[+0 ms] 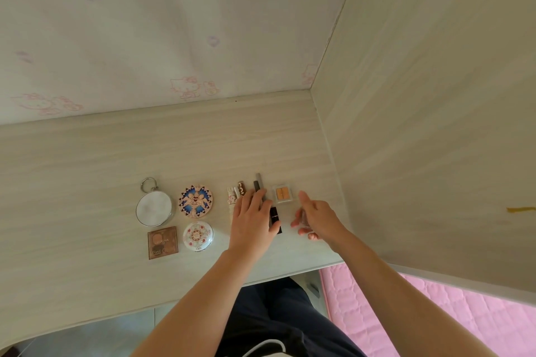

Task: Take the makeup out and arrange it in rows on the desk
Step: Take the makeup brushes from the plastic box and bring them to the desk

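- Nearest the camera, dark trousers [278, 319] are seen, with a pink quilted mat [435, 313] on the right and grey floor tile [95, 336] on the left.
- The pale wood-grain desk [87, 168] is reached over by both bare forearms.
- In the front row a brown square palette [163, 242] is laid flat. "Mini" can be read on its lower line; the rest is too blurred to make out.
- Just beside it a white domed compact [198, 235] with a red floral print is set.
- The left hand [252, 220] is laid flat with straight fingers, and nothing is gripped. Its thumb is touching a dark lipstick [274, 216].
- The right hand [316, 219] is held just above the desk, index finger stretched out, the others loosely curled. Whether anything is pinched cannot be told.
- In the back row a white round case [154, 209] with a key ring and a blue-patterned round compact [195, 201] are lined up. The centre lettering is too small to read.
- Small printed tubes [236, 195] and a grey stick [257, 185] are partly covered by the left fingertips.
- An orange pan [280, 193] is placed just beyond the right index finger.
- Behind, cartoon-cat wallpaper [185, 87] is seen. On the right stands a wood panel [435, 124] with a yellow smear [520, 209].
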